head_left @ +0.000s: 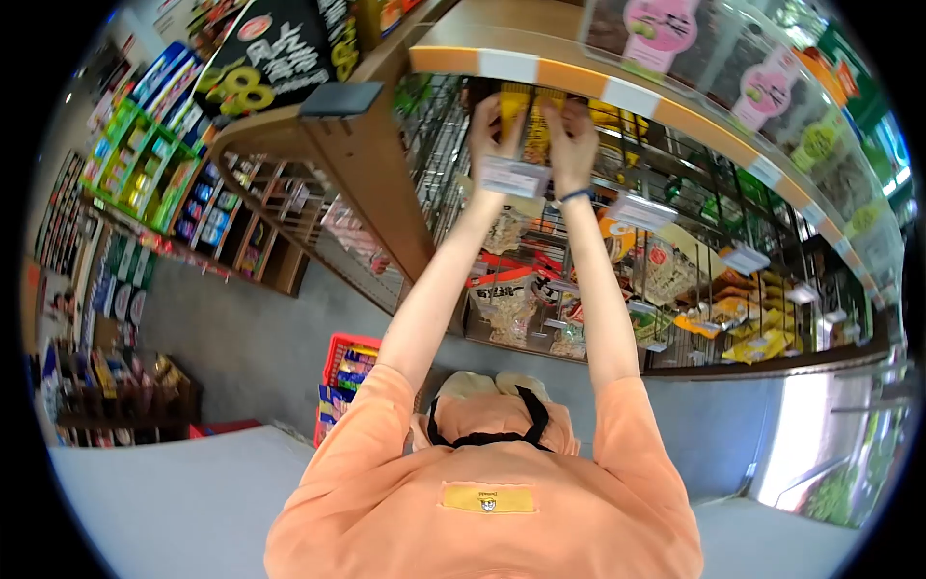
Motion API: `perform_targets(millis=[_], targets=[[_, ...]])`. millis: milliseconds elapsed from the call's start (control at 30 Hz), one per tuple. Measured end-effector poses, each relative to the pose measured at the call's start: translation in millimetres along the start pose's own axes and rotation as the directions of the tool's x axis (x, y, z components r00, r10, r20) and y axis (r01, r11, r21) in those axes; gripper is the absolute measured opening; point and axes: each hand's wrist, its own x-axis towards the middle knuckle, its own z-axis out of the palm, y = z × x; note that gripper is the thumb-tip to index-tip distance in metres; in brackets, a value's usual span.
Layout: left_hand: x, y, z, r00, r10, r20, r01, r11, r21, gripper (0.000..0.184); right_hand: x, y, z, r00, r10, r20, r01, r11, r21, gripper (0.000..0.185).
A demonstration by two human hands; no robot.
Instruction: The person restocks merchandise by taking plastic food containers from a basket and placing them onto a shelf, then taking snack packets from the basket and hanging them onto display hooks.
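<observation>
Both my hands reach into a wire rack below a shelf board. Curled fingers of my left hand [493, 137] grip the left side of a yellow packet [536, 133]. My right hand [573, 142], with a dark band at the wrist, holds the same packet's right side; some of its fingertips are hidden. Another yellow packet [617, 124] hangs just right of my right hand. A clear price-tag holder [514, 178] sticks out in front of my left wrist. Below my hands hang bags of snacks [506, 304].
An orange-edged shelf board [555, 75] runs above my hands, carrying clear bins [733, 58]. A brown post [371, 179] stands to the left. More tag holders [641, 209] jut out at right. On the floor is a red basket [340, 359] with packaged goods.
</observation>
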Motion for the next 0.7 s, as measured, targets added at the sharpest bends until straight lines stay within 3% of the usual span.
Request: perform_targets(millis=[67,133,200,233,267,300,333,400,467,533,600,700], targets=[[-27.0,13.2,-3.2,0.998,-0.004,-0.055,-0.001,0.995,-0.095,0.042,-12.5,-1.3,-8.4,1.000,-0.010,-0.007,0.010,0.999,0.030,0.035],[-61.4,53.2,-25.4,0.992,-0.110,0.061,0.101,0.986,0.134,0.047,-33.0,-18.8,-21.5,0.999,-0.018,-0.035,0.018,1.000,-0.012,0.037],[-102.9,86.8,-56.3,0.969,-0.138,0.203,0.086,0.965,0.246,0.041,-64.4,-44.2,-41.2,0.999,-0.029,0.037,0.034,0.990,-0.136,0.031],[-126.4,96.9,-76.3,0.946,-0.205,0.253,0.151,0.964,0.217,0.038,-91.8,-57.2,-45.6,0.999,0.036,0.001,-0.036,0.996,-0.084,0.023],[-148.9,103.8,-96.6,0.916,-0.261,0.305,0.212,0.959,0.186,0.035,-115.6,-66.3,-53.7,0.997,0.072,0.038,-0.065,0.986,-0.153,0.017],[-173.5,109.4,-114.8,0.880,-0.401,0.254,0.368,0.914,0.169,0.030,-147.2,-63.8,-61.6,0.990,0.143,0.016,-0.141,0.987,-0.072,0.013],[-198.1,111.4,-132.4,0.823,-0.529,0.208,0.512,0.849,0.133,0.026,-179.1,-54.4,-73.5,0.988,0.077,0.136,-0.071,0.996,-0.049,0.016],[-245.3,102.8,-169.8,0.720,-0.693,0.043,0.685,0.719,0.118,0.023,-240.6,-42.0,-85.7,0.939,0.170,0.297,-0.150,0.984,-0.091,0.012],[-299.1,78.2,-211.8,0.638,-0.761,-0.120,0.767,0.614,0.187,0.022,-280.0,-38.7,-81.1,0.794,0.234,0.561,-0.048,0.944,-0.327,0.008],[-349.4,56.2,-250.5,0.547,-0.785,-0.292,0.837,0.503,0.216,0.023,-316.3,-17.6,-73.8,0.581,0.466,0.667,-0.243,0.882,-0.404,0.006],[-393.1,31.2,-281.3,0.493,-0.749,-0.444,0.868,0.456,0.194,0.023,-341.2,8.6,-66.0,0.324,0.530,0.784,-0.251,0.847,-0.469,0.009],[-423.8,11.5,-307.5,0.397,-0.748,-0.532,0.910,0.397,0.121,0.022,-372.4,39.5,-41.6,0.185,0.558,0.809,-0.323,0.812,-0.487,0.011]])
